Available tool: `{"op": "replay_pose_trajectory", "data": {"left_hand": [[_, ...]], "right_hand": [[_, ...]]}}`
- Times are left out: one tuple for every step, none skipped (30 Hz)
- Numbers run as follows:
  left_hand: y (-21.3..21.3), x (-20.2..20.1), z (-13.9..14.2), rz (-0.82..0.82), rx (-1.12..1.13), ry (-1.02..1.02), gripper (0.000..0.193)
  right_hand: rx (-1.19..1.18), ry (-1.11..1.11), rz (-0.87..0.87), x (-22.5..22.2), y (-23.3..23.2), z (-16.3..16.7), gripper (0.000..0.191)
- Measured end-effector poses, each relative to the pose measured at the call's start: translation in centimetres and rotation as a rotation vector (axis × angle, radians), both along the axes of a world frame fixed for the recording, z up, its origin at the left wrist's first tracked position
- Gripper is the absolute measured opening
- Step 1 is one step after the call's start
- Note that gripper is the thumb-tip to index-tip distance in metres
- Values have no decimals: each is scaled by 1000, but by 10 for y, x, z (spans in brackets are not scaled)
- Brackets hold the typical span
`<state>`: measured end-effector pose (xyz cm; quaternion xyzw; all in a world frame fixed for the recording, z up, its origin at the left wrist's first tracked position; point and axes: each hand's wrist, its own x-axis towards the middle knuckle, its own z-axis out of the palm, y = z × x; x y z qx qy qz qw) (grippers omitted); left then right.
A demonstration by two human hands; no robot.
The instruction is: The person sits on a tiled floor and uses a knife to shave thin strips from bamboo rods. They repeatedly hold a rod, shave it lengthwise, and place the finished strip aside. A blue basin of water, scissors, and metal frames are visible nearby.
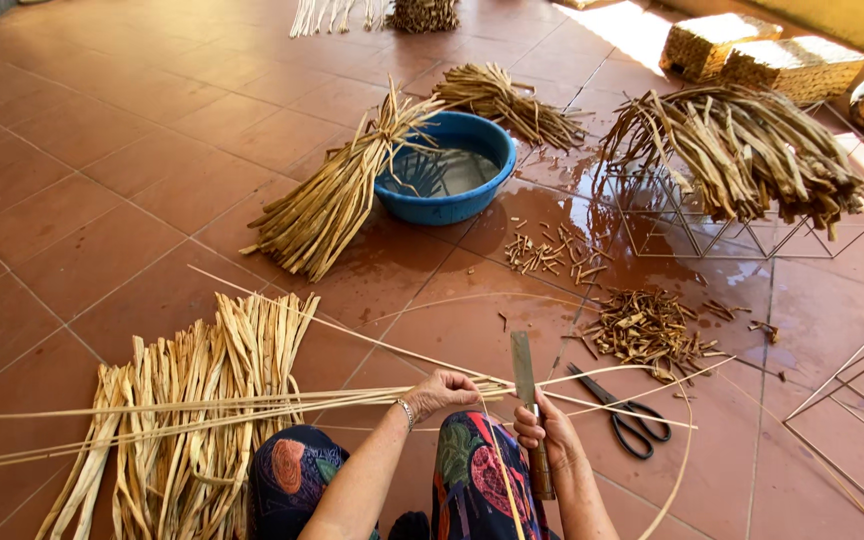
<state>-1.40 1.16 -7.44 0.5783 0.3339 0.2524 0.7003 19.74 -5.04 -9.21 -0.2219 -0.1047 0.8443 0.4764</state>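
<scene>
My left hand (439, 391) grips a bunch of long thin pale strips (202, 410) that run far to the left across the tiled floor. My right hand (542, 430) holds a knife (524, 368) by its wooden handle, blade pointing up and away, close to the ends of the strips. More thin strips (612, 378) curve off to the right. My knees in patterned trousers (472, 480) are below the hands. Black scissors (620, 415) lie on the floor just right of my right hand.
A pile of flat dried fibre strips (187, 420) lies at left. A blue basin (447, 170) with water holds a leaning bundle (337, 195). Cut scraps (647, 325), wire frames (682, 215) draped with fibre, woven baskets (757, 55) and wet tiles lie beyond.
</scene>
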Motion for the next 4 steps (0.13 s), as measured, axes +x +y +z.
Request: {"op": "replay_pose_trajectory", "data": {"left_hand": [[-1,-1,3,-5,-14,-9,19],[-2,-1,5,-10,-29,-17,19],[-3,-2,8,-16,-44,-26,20],[-3,-2,11,-5,-44,-16,21]], "right_hand": [[-12,-9,-3,0,-1,0,49],[-25,-18,-6,0,-2,1,50],[-22,-32,-15,0,-1,1,50],[-21,-45,-25,0,0,2,50]]}}
